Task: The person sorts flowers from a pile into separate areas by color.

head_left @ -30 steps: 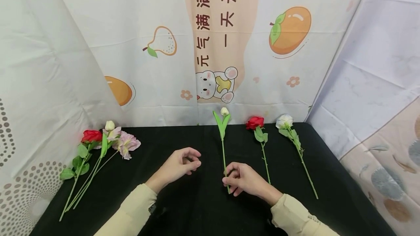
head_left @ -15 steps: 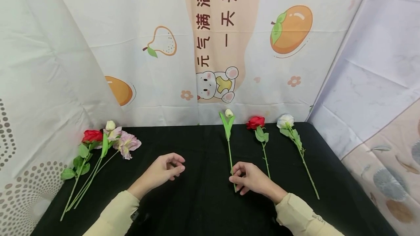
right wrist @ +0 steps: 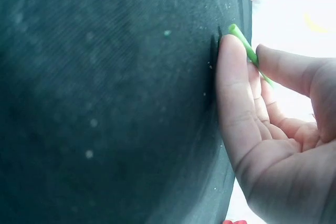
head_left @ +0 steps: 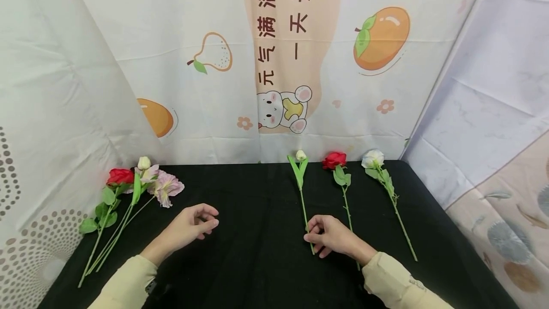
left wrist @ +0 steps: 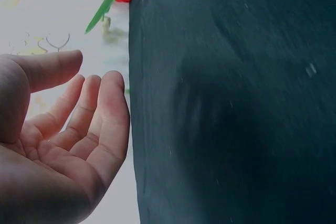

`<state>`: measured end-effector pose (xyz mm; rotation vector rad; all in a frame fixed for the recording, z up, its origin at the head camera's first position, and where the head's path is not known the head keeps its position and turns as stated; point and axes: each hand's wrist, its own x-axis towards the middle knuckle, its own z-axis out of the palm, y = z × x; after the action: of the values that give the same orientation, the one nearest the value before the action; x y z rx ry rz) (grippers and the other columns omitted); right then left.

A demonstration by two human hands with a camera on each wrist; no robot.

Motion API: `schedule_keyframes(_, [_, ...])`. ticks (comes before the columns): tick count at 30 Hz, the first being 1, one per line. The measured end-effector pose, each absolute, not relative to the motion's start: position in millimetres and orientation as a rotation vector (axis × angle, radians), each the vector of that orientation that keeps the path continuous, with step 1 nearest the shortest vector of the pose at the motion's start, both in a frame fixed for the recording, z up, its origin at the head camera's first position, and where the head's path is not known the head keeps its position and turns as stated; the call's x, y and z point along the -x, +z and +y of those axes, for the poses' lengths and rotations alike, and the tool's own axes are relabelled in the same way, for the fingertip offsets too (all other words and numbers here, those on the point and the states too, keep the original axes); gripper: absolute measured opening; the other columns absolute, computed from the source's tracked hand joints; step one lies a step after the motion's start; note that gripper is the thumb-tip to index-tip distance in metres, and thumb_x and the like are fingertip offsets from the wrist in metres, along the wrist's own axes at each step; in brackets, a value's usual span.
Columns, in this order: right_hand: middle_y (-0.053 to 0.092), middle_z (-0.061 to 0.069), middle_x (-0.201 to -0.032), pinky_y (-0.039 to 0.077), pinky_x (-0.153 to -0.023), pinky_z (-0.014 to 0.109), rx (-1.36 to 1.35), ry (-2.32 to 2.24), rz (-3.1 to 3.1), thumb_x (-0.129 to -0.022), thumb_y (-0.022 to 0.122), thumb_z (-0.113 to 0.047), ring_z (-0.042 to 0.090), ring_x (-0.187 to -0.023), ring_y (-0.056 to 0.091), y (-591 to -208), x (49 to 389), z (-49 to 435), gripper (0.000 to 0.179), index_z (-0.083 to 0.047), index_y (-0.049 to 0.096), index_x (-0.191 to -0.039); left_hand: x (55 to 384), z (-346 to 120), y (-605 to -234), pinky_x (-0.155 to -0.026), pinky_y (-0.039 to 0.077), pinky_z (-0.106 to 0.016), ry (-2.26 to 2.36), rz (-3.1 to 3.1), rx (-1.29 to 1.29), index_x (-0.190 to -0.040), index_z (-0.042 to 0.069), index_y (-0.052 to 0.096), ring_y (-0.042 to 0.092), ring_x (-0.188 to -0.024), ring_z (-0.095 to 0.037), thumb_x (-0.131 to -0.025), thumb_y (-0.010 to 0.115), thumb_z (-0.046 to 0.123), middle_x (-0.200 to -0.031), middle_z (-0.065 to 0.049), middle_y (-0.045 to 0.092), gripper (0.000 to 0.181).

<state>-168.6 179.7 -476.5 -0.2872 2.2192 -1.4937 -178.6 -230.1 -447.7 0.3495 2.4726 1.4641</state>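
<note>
White tulip [head_left: 300,181]: is standing out from the right hand [head_left: 331,235] toward 11 o'clock, its two green leaves flanking the bloom; whether its stem is touching the cloth, I cannot tell.
Right grip: thumb and fingers are pinching the tulip's stem near its lower end.
Left grip: the left hand [head_left: 183,227] is grasping nothing; it is hovering over the cloth, fingers loosely bending, thumb standing apart from them.
Single red rose [head_left: 334,160]: is lying with its bloom at 12 o'clock from the right hand, its stem running partly hidden behind that hand's wrist.
White rose [head_left: 372,158]: is lying with its bloom at 1 o'clock from the right hand, beside the single red rose.
Left-hand bunch: a second red rose [head_left: 120,176] is lying at 10 o'clock from the left hand; a second white tulip [head_left: 144,163] and mauve-pink ruffled blooms [head_left: 166,188] are lying at 11, the stems converging toward their lower ends.
Black cloth [head_left: 257,275]: is lying under the flowers.
Printed backdrop [head_left: 201,104]: is hanging at 12 o'clock, showing fruit, lettering and a white cartoon animal.
Cream sleeves [head_left: 124,283]: are covering both forearms.
</note>
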Motion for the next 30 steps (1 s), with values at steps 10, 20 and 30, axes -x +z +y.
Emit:
schedule_keyframes(10, [0.066, 0.009, -0.082, 0.06, -0.054, 0.041, 0.287, -1.459, 2.211, -0.094, 0.074, -0.01, 0.022, -0.064, 0.066, -476, 170, 177, 0.02, 0.001, 0.06, -0.105, 172, -261, -450, -0.072, 0.059, -0.038, 1.41, 2.505, -0.229, -0.122, -0.002, 0.06, 0.067, -0.087, -0.028, -0.098, 0.071, 0.021, -0.101, -0.011, 0.065, 0.036])
schedule_keyframes(20, [0.066, 0.01, -0.083, 0.06, -0.055, 0.04, 0.277, -1.446, 2.204, -0.094, 0.072, -0.008, 0.022, -0.064, 0.066, -476, 170, 179, 0.026, 0.004, 0.058, -0.112, 175, -284, -460, -0.068, 0.058, -0.034, 1.341, 2.601, -0.159, -0.118, -0.002, 0.062, 0.066, -0.083, -0.025, -0.097, 0.071, 0.018, -0.097, -0.009, 0.066, 0.03])
schedule_keyframes(30, [0.067, 0.01, -0.082, 0.06, -0.054, 0.04, 0.26, -1.438, 2.209, -0.094, 0.073, -0.01, 0.022, -0.062, 0.065, -476, 171, 179, 0.036, 0.002, 0.055, -0.122, 174, -304, -461, -0.068, 0.058, -0.035, 1.281, 2.652, -0.109, -0.119, -0.003, 0.062, 0.067, -0.083, -0.023, -0.098, 0.07, 0.02, -0.099, -0.01, 0.068, 0.032])
